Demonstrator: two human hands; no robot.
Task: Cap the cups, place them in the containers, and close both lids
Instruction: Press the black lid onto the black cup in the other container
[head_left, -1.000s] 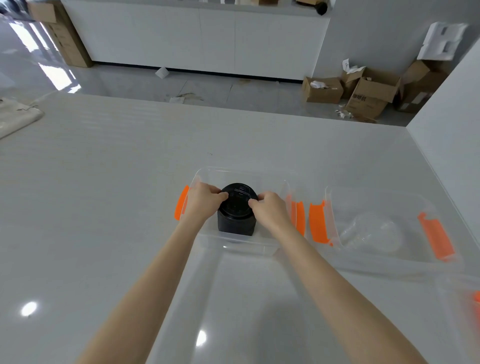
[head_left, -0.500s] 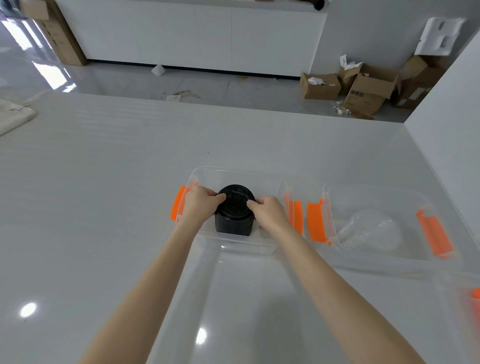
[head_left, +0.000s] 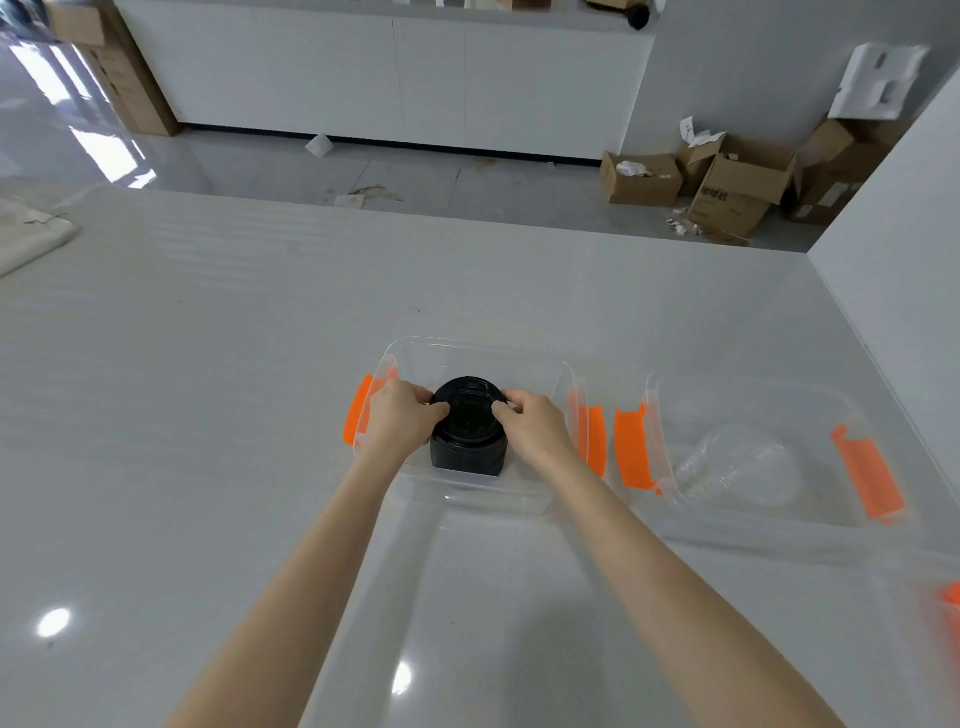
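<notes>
At frame centre, a clear container (head_left: 480, 353) with orange latches holds an upright black cup (head_left: 467, 449). The left hand (head_left: 400, 415) and right hand (head_left: 535, 423) pinch its black lid (head_left: 469, 402) from either side. Right of it, a second clear container (head_left: 753, 395) holds a transparent cup (head_left: 743, 465) lying down.

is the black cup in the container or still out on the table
In. The black cup stands upright inside the left clear container, its walls around it, with the left hand and right hand gripping its black lid.

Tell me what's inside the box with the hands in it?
A black cup with its lid stands inside the box. Both hands, left and right, grip the lid. What's in the cup is hidden.
</notes>
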